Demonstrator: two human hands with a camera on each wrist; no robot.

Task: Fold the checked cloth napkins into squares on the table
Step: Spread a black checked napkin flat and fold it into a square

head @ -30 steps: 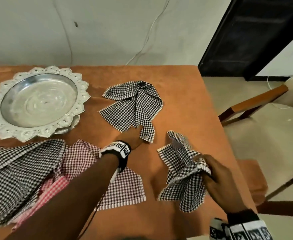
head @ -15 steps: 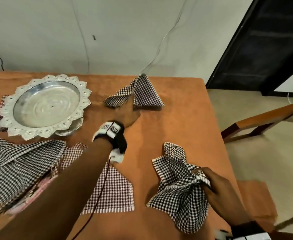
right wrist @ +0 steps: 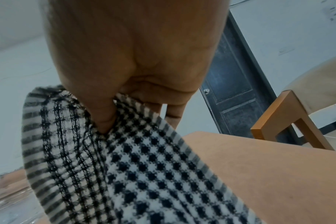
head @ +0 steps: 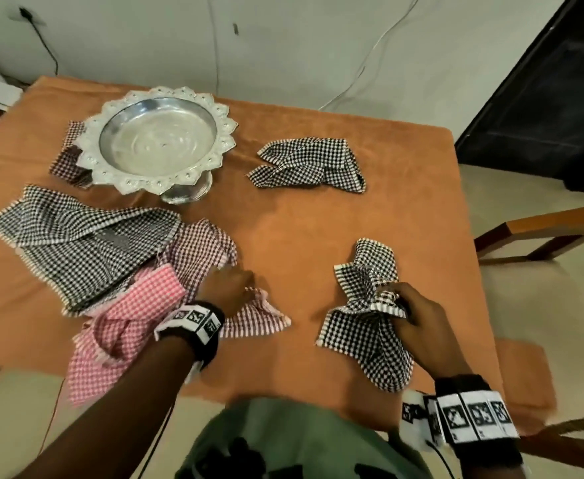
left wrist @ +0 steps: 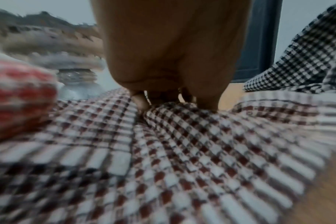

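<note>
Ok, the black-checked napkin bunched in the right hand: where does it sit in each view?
Head: black-checked napkin lower right, gripped by the right hand.
Left wrist: probably the black-checked cloth at the right edge.
Right wrist: fills the lower left, under the thumb.
Shared landmark: dark door.

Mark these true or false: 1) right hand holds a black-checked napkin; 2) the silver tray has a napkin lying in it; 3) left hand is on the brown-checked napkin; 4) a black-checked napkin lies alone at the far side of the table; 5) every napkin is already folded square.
1) True. The right hand grips a bunched black-checked napkin, thumb and fingers pinching its edge in the right wrist view.
2) False. The silver tray holds nothing in its bowl; one brown-checked cloth pokes out from under its rim.
3) True. The left hand has its fingertips on the brown-checked napkin.
4) True. The far black-checked napkin lies apart from the others.
5) False. The far one is rumpled, and the pile at left lies loose.
</note>
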